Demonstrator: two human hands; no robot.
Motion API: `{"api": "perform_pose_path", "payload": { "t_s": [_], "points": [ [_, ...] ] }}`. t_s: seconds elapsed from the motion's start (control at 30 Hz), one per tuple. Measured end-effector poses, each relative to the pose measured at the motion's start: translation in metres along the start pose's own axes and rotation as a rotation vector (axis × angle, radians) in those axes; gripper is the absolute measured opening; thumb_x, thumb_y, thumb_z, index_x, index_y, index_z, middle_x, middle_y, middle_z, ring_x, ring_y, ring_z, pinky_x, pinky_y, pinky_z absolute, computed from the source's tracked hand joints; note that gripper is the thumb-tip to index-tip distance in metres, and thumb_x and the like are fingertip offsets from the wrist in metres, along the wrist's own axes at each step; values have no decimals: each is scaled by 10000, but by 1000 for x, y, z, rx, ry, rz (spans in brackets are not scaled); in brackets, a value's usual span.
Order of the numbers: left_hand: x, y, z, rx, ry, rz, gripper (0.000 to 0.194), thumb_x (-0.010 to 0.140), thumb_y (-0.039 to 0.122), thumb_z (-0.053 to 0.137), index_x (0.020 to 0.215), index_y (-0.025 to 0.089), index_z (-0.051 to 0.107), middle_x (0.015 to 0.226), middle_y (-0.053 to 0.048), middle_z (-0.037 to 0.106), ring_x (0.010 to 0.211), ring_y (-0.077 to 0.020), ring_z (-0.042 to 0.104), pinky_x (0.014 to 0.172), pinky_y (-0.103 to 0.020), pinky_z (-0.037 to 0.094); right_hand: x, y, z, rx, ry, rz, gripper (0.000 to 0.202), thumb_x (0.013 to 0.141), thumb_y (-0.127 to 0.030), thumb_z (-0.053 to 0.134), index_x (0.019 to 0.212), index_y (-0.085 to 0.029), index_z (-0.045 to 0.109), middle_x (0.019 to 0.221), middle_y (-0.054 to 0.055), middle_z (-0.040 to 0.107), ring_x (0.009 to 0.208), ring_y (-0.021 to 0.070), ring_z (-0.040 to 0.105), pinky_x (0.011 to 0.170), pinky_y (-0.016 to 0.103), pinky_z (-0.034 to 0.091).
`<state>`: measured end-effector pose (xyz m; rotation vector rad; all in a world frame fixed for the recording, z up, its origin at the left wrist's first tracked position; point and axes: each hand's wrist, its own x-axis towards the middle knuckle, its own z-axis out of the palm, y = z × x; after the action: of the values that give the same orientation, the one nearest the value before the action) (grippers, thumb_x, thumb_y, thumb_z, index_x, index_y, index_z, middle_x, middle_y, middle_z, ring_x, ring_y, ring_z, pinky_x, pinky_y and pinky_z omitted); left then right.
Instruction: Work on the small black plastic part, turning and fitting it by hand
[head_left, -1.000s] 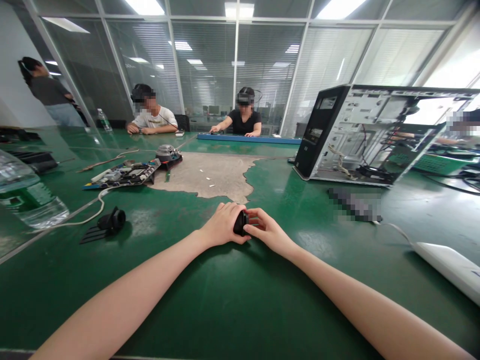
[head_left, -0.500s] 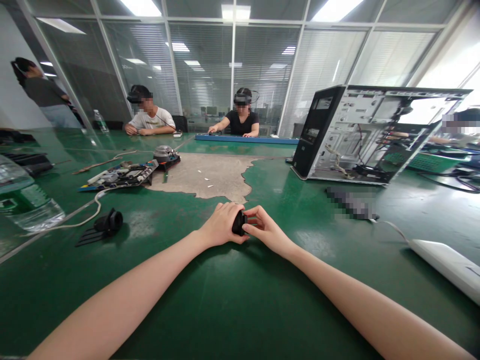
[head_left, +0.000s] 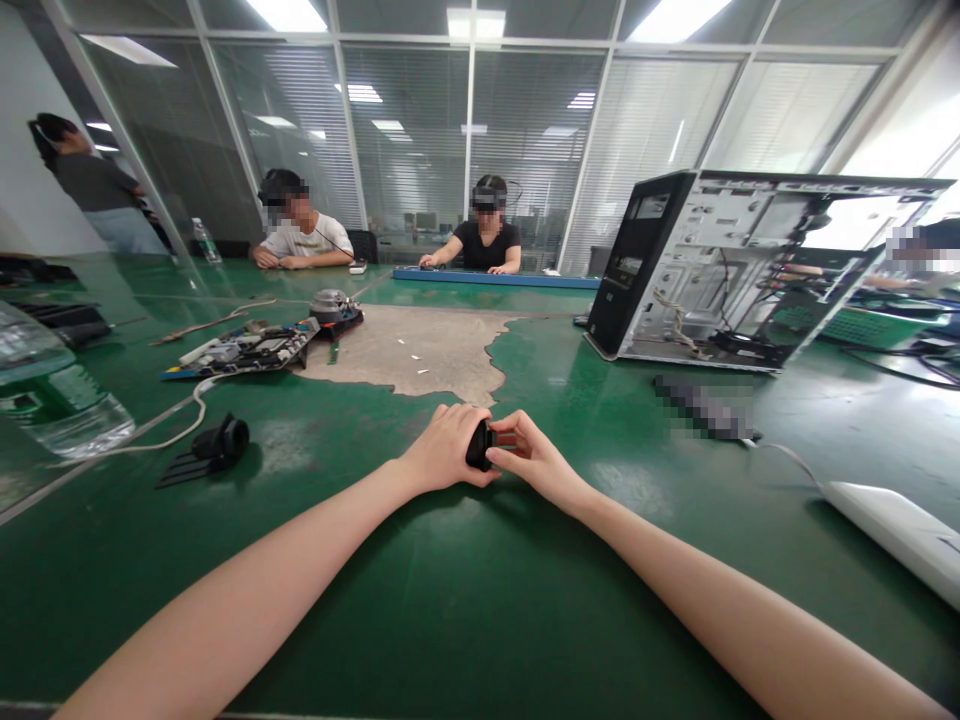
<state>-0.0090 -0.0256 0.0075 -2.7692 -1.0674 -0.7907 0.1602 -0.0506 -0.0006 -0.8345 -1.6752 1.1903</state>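
Note:
Between my two hands is a small black object (head_left: pixel 478 446), mostly covered by fingers, so its kind does not show. My left hand (head_left: pixel 444 448) wraps round it from the left, thumb at the near side. From the right, my right hand (head_left: pixel 534 458) pinches its edge with thumb and fingertips. Both hands are low over the green table (head_left: pixel 450 620), just in front of a bare tan patch (head_left: pixel 420 350) where the covering has come away. To the left lies a black plastic part (head_left: pixel 217 446) with a round end and flat prongs.
An open computer case (head_left: pixel 637 270) stands at the right, with a white power strip (head_left: pixel 892 530) nearer me. A circuit board (head_left: pixel 247 350), a cooling fan (head_left: pixel 334 310) and a water bottle (head_left: pixel 67 400) are on the left. Two people with headsets sit across the table.
The whole view has shifted very slightly. My hands keep the same hold on the black object.

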Motion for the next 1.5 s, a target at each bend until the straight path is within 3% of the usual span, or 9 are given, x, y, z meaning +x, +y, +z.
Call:
{"api": "perform_pose_path", "payload": {
  "t_s": [0.2,0.4,0.63,0.9,1.13,1.5],
  "points": [
    [1,0,0,-19,-8,-5,584,576,459,641,1024,168,405,981,-75,524,899,-251,485,752,-347,326,2,1,-1,-35,15,46,328,705,-288,625,978,-210,460,977,33,530,873,156,552,802,347,452],
    [0,0,-1,7,-17,3,606,557,407,658,1041,150,398,965,-76,526,873,-248,487,729,-341,322,1,3,-3,18,-58,-9,366,652,-204,672,930,-227,435,941,-2,517,864,139,552,800,326,460],
    [0,1,0,8,10,11,597,581,433,634,1046,147,393,974,-81,521,878,-244,487,737,-340,322,0,-1,-1,33,-22,2,238,717,-243,616,878,-220,442,942,2,510,894,149,547,761,307,463],
    [0,0,-1,-5,5,13,585,573,445,644,1024,163,399,989,-79,527,894,-247,486,737,-338,322,0,-2,-1,-8,0,48,346,699,-258,629,994,-222,450,963,27,520,891,158,549,825,360,442],
    [-1,0,0,10,-8,8,598,557,407,658,1035,158,399,994,-84,527,896,-252,485,740,-340,320,1,-1,-3,60,-62,18,359,630,-210,689,882,-231,434,927,-6,523,856,141,556,769,319,464],
    [0,-1,0,-7,0,8,610,563,455,655,1033,163,397,1010,-85,522,908,-251,483,755,-347,325,2,-3,0,14,24,9,258,686,-268,642,870,-214,470,931,7,525,895,155,554,817,341,443]
  ]
}}
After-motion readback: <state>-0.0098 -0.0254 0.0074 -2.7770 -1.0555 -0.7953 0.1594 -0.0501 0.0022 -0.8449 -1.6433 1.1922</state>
